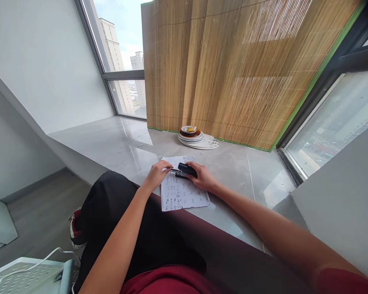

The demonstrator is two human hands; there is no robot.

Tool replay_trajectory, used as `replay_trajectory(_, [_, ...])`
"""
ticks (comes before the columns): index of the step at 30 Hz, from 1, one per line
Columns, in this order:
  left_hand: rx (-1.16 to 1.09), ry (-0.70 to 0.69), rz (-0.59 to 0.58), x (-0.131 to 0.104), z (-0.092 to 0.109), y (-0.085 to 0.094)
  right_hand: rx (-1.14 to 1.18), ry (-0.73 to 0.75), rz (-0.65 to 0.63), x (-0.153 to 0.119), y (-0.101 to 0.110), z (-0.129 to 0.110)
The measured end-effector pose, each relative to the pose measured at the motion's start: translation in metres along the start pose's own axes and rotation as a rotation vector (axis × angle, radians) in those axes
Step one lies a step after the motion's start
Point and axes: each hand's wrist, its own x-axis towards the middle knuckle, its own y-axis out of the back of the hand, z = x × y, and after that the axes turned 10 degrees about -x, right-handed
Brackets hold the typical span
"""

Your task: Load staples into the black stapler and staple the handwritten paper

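Dark red cloth shirt [171,281] and black cloth trousers [110,208] closest, with a black stapler [188,168] handled between two bare hands.

Gripped the stapler by the rear end in the right hand [203,177], with top arm and base parted toward the left. Pinched with the left hand [157,173] at a thin dark strip [174,170] by the parted end; could not tell a loose piece from a built-in one. Held the stapler over a white paper sheet with rows of dark marks [184,197], laid on a glossy grey tiled sill [236,171], nearer than a stack of white and brown plates [191,139]. Seemed, from the parted halves, busy with the stapler's inner parts. Probably called next for a steady right grip and small, straight left-fingertip movement along the strip.
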Motion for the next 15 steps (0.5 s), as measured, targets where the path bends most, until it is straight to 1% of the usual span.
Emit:
replay_trajectory(2, [-0.005,0.031,0.002,-0.0003,0.002,0.0017,0.006,-0.003,0.0,0.0001,-0.0003,0.0005])
replay_trajectory(5, [-0.015,0.123,0.006,0.0009,0.0068,0.003,0.008,-0.002,0.0,0.0002,0.0002,0.0004])
replay_trajectory(10, [-0.051,0.295,-0.055,0.0062,0.0105,0.0031,-0.007,-0.004,-0.008,0.0,0.0012,-0.0003])
replay_trajectory(12, [-0.084,0.332,-0.076,0.0077,0.0096,0.0032,-0.007,-0.003,-0.006,-0.0001,0.0012,-0.0003])
replay_trajectory(15, [-0.146,0.349,-0.096,0.0082,0.0072,0.0038,0.001,-0.005,-0.005,-0.0001,0.0009,-0.0001])
